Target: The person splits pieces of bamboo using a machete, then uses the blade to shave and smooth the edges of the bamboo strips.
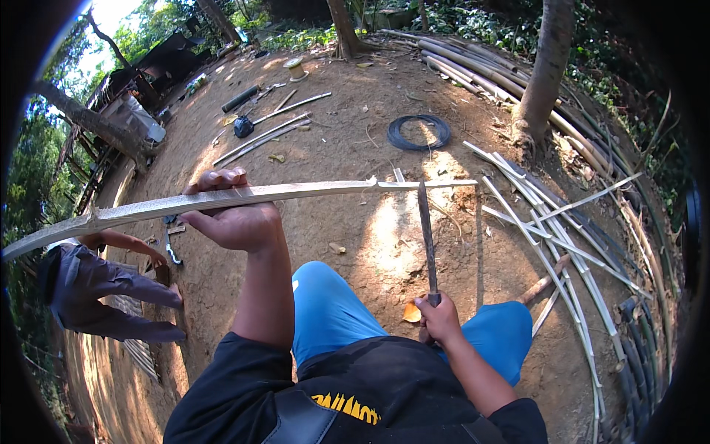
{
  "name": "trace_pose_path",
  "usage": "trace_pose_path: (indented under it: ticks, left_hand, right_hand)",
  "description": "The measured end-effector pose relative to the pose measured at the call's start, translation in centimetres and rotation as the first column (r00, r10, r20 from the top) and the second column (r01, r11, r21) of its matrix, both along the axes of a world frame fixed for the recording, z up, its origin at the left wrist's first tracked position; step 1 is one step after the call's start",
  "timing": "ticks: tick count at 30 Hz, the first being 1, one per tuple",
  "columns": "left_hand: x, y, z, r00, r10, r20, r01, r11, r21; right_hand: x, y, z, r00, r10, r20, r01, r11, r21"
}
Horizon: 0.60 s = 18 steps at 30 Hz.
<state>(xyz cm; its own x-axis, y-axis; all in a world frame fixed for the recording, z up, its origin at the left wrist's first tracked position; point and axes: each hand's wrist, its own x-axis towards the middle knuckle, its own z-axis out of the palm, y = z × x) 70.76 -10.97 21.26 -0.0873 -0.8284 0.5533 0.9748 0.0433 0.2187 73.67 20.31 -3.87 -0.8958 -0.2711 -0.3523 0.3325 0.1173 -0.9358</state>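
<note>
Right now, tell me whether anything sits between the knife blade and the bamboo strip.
Nothing visible does. The knife blade, held upright in the right hand, has its tip right at the bamboo strip, which the left hand holds level. Only bare dirt ground lies behind them.

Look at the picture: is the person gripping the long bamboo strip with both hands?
No: only the left hand grips the bamboo strip, while the right hand holds a knife upright.
</note>
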Motion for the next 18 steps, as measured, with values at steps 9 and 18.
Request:
trace_pose_path:
  ticks: [9,18]
  left_hand:
    - [0.2,0.1,-0.6,1.0,-0.027,0.004,0.027,0.998,-0.06]
    - [0.4,-0.1,-0.5,0.996,0.065,0.055,-0.061,0.995,-0.077]
  right_hand:
    - [0.4,0.0,0.8,0.999,-0.034,0.02,0.035,0.998,-0.044]
    - [0.5,-0.1,1.3,1.0,-0.009,0.02,0.01,1.0,-0.017]
